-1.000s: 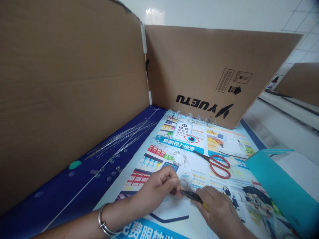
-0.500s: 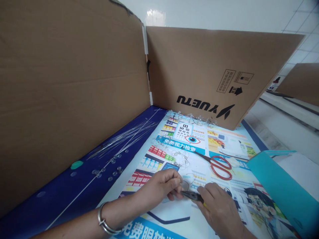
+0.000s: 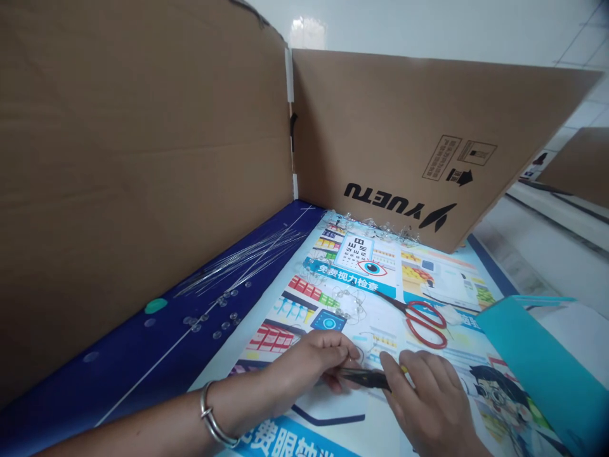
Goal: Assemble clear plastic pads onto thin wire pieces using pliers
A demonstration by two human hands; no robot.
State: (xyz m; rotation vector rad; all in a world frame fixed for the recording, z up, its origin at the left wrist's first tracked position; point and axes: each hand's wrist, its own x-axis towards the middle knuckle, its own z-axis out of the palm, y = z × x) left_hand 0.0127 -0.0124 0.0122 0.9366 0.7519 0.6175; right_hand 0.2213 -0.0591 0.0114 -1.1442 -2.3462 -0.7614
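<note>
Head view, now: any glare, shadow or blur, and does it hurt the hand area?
Head view: glare patch on the pale surface at the top, away from both hands; soft shadow on the YUETU cardboard panel near the corner; pliers readable, but the thin wire by the left hand is faint and soft.

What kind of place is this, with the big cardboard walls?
Probably a small craft workspace. The clues are the pliers in the right hand, red-handled scissors lying nearby, and clear, bead-like pieces on the dark blue surface.
</note>
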